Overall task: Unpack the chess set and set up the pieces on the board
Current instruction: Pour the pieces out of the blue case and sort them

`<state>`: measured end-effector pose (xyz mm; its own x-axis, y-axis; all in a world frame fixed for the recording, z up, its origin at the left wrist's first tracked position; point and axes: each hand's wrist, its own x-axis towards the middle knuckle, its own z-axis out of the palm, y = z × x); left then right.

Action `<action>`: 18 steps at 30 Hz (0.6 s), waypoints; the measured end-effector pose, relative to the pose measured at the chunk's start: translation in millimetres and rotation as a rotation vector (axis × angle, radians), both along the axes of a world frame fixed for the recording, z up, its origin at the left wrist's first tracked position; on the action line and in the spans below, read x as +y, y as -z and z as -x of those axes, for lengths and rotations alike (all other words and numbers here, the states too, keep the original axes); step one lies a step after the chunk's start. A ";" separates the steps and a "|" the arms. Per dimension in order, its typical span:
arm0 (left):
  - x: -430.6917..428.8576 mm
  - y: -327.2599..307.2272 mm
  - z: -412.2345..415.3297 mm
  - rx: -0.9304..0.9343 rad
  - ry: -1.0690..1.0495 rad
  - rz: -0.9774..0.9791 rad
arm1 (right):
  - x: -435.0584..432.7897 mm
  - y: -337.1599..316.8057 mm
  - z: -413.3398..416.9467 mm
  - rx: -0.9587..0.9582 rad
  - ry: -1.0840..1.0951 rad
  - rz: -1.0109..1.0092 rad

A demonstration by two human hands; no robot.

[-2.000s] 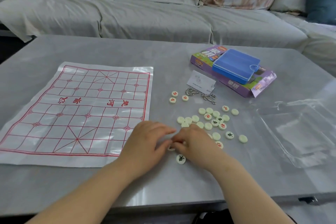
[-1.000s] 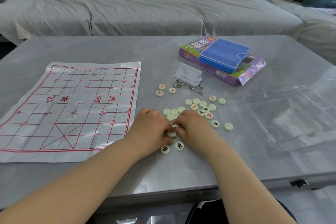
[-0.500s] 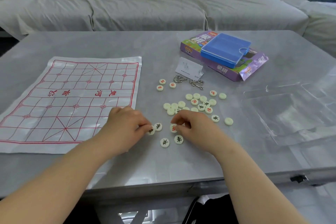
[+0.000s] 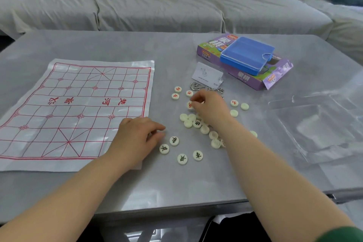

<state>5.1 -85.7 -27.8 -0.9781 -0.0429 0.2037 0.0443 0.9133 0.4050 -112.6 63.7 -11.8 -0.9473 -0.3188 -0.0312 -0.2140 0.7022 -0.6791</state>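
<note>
Right hand [image 4: 211, 109] hides part of the cream pieces [image 4: 188, 123] scattered on the counter [image 4: 157, 182] beside the board [image 4: 78, 104], its grip pinching a red piece [image 4: 189, 105]; left hand [image 4: 135, 139] grip: cannot tell.

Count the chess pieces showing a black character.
5. Beside the left hand: a far piece, a near-left piece, a front piece, a right piece. A fifth sits in the pile by the right hand. Others may be hidden or face down.
</note>
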 end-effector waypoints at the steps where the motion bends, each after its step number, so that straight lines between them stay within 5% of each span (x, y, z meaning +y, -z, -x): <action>1: -0.9 0.5 4.9 0.005 0.015 -0.003 | -4.6 -0.1 7.7 0.000 -0.011 -0.039; 7: -0.9 0.5 32.1 -0.017 0.091 0.012 | -15.6 0.5 31.6 0.046 -0.026 -0.184; 11: 12.2 1.6 52.8 -0.047 0.162 0.114 | -4.4 5.7 13.8 0.149 0.003 -0.075; 18: 21.0 1.0 74.5 -0.083 0.129 0.123 | 15.0 2.6 -25.9 0.212 -0.260 -0.244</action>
